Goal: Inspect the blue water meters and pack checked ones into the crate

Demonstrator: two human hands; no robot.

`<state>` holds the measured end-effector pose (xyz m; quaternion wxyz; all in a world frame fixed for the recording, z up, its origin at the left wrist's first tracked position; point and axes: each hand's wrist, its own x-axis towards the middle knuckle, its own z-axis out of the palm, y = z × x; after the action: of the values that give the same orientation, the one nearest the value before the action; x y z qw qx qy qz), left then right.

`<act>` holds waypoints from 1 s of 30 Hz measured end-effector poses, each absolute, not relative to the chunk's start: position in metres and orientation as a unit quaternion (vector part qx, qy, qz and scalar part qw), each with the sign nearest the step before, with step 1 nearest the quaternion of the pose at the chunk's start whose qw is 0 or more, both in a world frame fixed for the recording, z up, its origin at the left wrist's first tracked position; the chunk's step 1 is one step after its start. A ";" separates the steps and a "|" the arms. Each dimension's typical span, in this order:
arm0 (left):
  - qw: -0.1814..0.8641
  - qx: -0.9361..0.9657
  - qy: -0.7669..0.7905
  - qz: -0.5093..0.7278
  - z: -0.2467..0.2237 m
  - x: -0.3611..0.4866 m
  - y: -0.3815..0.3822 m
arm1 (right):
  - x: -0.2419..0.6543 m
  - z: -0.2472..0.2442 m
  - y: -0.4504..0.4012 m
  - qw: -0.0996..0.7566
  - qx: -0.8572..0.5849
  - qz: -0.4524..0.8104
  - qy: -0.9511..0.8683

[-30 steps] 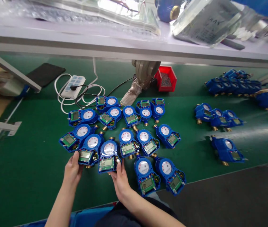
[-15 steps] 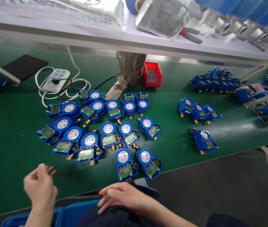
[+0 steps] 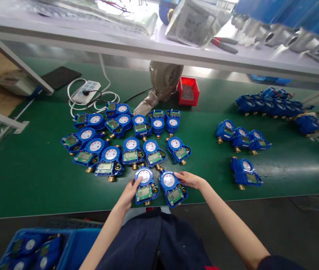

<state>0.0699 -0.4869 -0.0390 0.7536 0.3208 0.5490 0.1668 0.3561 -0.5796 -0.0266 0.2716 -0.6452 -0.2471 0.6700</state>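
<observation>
Two blue water meters with white dials, green LCD boards and brass fittings lie at the front of a large cluster on the green mat (image 3: 24, 176). My left hand (image 3: 128, 194) grips the left front meter (image 3: 145, 186), its thumb on the dial. My right hand (image 3: 188, 179) has its fingers over the top edge of the right front meter (image 3: 172, 189). The two meters lie close together, and their undersides are hidden. Behind them, the meter cluster (image 3: 120, 140) spreads toward the back of the mat.
A blue crate (image 3: 49, 243) holding more meters sits below the bench's front edge. Other meter groups (image 3: 242, 138) lie to the right. Behind the cluster are a power strip (image 3: 86, 92), a red bin (image 3: 188, 91) and a blower (image 3: 165, 77), below a white shelf (image 3: 92, 41).
Both hands have come forward from near my body onto the two front meters. The view has swung, moving the scene slightly to the right.
</observation>
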 end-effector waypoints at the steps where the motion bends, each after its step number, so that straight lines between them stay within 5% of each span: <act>1: 0.752 0.319 0.550 0.177 -0.041 0.070 -0.487 | 0.356 -0.030 -0.578 0.263 -0.645 0.675 -0.245; 16: 0.729 0.324 0.571 0.195 -0.044 0.008 -0.509 | 0.346 -0.042 -0.599 0.293 -0.540 0.766 -0.190; 24: 0.733 0.319 0.569 0.194 -0.039 -0.021 -0.476 | 0.311 -0.056 -0.594 0.238 -0.556 0.771 -0.202; 30: 0.737 0.306 0.565 0.207 -0.042 -0.016 -0.470 | 0.264 -0.058 -0.557 0.316 -0.516 0.773 -0.188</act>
<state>-0.0163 -0.4704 -0.0415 0.7374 0.3060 0.5655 0.2069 0.2639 -0.5572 -0.0582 0.3161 -0.5165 -0.1881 0.7733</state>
